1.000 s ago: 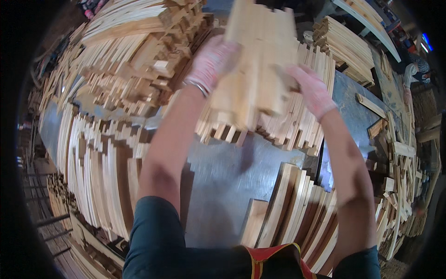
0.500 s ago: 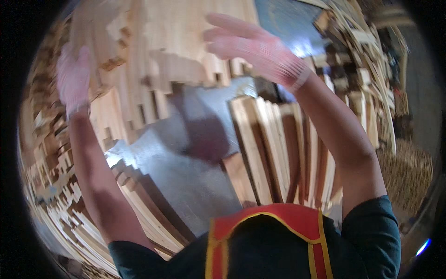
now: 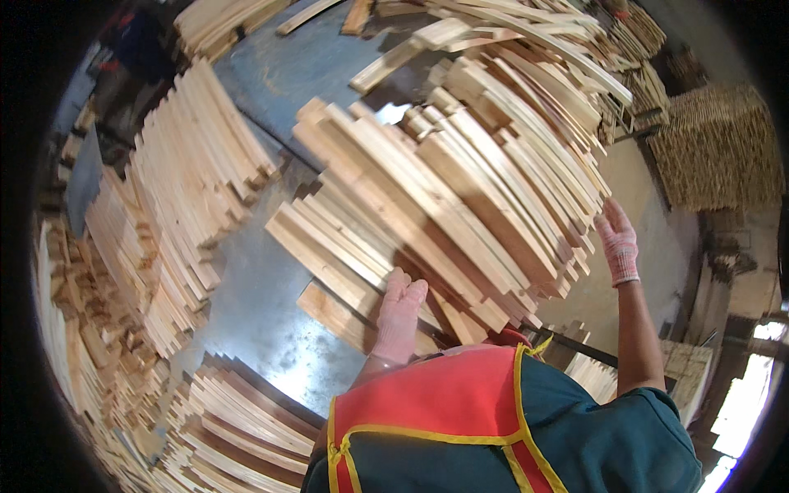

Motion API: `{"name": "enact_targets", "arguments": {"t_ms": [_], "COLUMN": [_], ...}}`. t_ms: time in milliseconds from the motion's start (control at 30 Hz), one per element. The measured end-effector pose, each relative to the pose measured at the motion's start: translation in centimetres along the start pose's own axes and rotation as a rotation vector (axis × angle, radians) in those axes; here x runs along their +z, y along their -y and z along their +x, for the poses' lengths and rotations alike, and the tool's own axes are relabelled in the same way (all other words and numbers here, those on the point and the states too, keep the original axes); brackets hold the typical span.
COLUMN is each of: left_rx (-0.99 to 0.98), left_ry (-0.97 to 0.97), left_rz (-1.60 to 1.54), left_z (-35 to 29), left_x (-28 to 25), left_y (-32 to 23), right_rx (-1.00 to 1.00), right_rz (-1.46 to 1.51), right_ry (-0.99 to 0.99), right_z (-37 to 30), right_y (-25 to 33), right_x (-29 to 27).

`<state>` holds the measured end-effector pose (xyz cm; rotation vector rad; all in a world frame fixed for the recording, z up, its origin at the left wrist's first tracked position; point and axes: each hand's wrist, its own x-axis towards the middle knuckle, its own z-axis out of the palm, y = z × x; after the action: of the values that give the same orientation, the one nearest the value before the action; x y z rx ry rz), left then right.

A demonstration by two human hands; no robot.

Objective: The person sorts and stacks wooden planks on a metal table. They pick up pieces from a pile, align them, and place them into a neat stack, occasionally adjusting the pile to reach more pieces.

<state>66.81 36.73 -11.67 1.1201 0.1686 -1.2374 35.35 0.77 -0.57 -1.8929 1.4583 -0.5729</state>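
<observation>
A wide pile of wooden strips (image 3: 460, 222) lies slantwise across the metal table in front of me. My left hand (image 3: 400, 311), in a pinkish knit glove, rests at the near left part of this pile. Its fingers are stretched out over the strips and it grips nothing that I can see. Off the right ends of the strips is my right hand (image 3: 618, 240), gloved alike, with its fingers extended at the outermost ends. Whether those fingertips touch the wood cannot be made out.
A neat row of strips (image 3: 193, 168) lies to the left on the blue-grey metal table (image 3: 246, 308). More strips (image 3: 238, 431) stand stacked at the lower left. Loose strips (image 3: 526, 33) lie across the back. At the far right is a tall bundled stack (image 3: 715, 148) on the floor.
My view has turned to the right. Both hands were raised over the left row of strips; now they are at the right-hand pile, the left on its near part and the right by its ends.
</observation>
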Motion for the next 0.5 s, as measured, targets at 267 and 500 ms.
{"name": "enact_targets", "arguments": {"t_ms": [267,500], "left_rx": [0.000,0.294], "left_ry": [-0.257,-0.702], "left_rz": [0.273,0.548], "left_z": [0.7,2.2], "left_x": [9.3,11.9], "left_y": [-3.0,-3.2], "right_rx": [-0.025,-0.084], "right_rz": [-0.363,-0.136], "right_ry": [-0.030,0.203], "right_z": [3.0,12.0], "right_y": [-5.1,-5.3], "right_x": [-1.0,1.6]}}
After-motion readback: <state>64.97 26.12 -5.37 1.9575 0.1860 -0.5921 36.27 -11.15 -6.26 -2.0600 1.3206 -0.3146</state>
